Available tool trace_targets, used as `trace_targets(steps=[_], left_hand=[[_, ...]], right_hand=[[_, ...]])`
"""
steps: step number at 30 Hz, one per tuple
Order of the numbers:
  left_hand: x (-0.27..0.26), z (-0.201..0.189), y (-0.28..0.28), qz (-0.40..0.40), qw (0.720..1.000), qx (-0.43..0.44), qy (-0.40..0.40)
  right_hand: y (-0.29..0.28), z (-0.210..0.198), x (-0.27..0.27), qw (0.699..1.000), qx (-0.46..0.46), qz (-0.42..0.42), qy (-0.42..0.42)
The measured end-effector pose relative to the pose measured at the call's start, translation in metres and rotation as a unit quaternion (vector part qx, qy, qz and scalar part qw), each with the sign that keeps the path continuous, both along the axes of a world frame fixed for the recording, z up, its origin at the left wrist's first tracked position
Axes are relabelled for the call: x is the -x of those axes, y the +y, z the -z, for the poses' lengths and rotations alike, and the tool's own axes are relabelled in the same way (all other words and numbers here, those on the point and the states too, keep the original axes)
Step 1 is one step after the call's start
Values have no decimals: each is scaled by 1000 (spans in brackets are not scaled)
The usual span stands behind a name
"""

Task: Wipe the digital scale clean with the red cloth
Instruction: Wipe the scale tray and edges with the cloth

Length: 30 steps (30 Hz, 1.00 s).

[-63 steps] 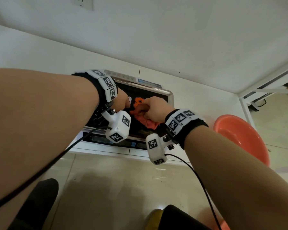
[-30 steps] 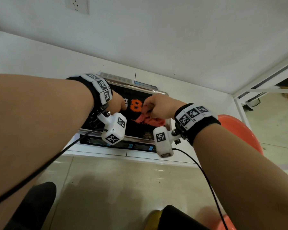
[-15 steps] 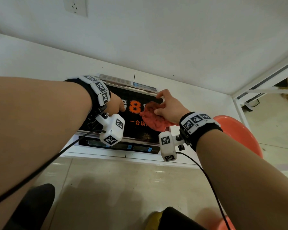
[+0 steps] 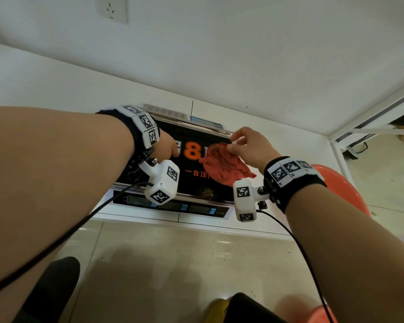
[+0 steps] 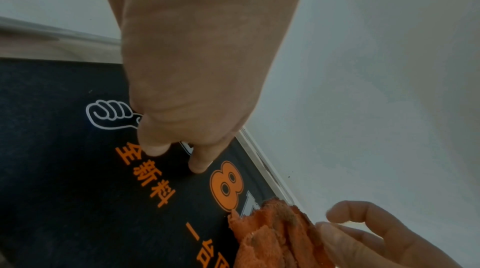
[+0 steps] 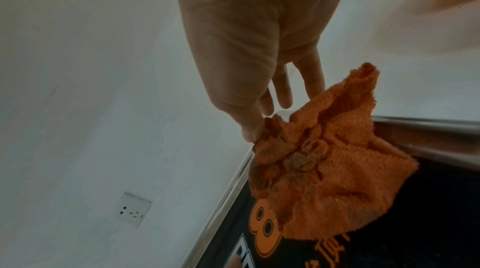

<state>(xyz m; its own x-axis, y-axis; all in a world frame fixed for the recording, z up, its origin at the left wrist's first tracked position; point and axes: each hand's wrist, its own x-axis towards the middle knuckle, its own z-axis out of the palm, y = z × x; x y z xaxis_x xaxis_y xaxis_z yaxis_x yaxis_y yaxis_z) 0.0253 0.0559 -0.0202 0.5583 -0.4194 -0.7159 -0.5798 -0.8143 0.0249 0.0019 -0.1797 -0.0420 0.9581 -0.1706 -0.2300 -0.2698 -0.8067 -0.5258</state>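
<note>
The digital scale (image 4: 189, 186) has a black platform with orange print and a steel rim, and sits on a white ledge. My left hand (image 4: 167, 148) rests its fingertips (image 5: 200, 166) on the platform's left half and holds nothing. My right hand (image 4: 231, 145) is at the platform's far right corner. Its thumb and forefinger pinch an edge of the red cloth (image 4: 224, 167), and the other fingers stand out straight. The cloth (image 6: 324, 159) hangs crumpled from that pinch, with dark dirty patches, just over the platform (image 6: 428, 221).
The scale's display strip (image 4: 173, 206) faces me at the ledge's front edge. An orange basin (image 4: 345, 183) stands to the right of the scale. A wall socket (image 4: 112, 8) sits high on the white wall behind. Tiled floor and a dark shoe (image 4: 51, 287) lie below.
My right hand moved from the platform's middle to its far right corner, loosening from a fist on the wadded cloth to a pinch; the cloth opened out and lifted. The left hand stayed put.
</note>
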Motion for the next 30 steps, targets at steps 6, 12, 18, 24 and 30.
trace_targets(steps=[6,12,18,24,30], left_hand=[[1,-4,-1,26,1000,-7,-11],[3,-7,-3,22,999,-19,-13],[3,-8,-2,33,999,-19,-20],[1,-4,-2,57,998,-26,-24],[-1,-1,-1,52,998,-28,-21]], right_hand=[[5,-15,11,990,58,-101,80],[9,-5,11,971,169,-143,88],[-1,-19,3,991,64,-92,76],[-5,-30,-1,991,-23,-80,105],[-6,-30,1,963,-142,-122,193]])
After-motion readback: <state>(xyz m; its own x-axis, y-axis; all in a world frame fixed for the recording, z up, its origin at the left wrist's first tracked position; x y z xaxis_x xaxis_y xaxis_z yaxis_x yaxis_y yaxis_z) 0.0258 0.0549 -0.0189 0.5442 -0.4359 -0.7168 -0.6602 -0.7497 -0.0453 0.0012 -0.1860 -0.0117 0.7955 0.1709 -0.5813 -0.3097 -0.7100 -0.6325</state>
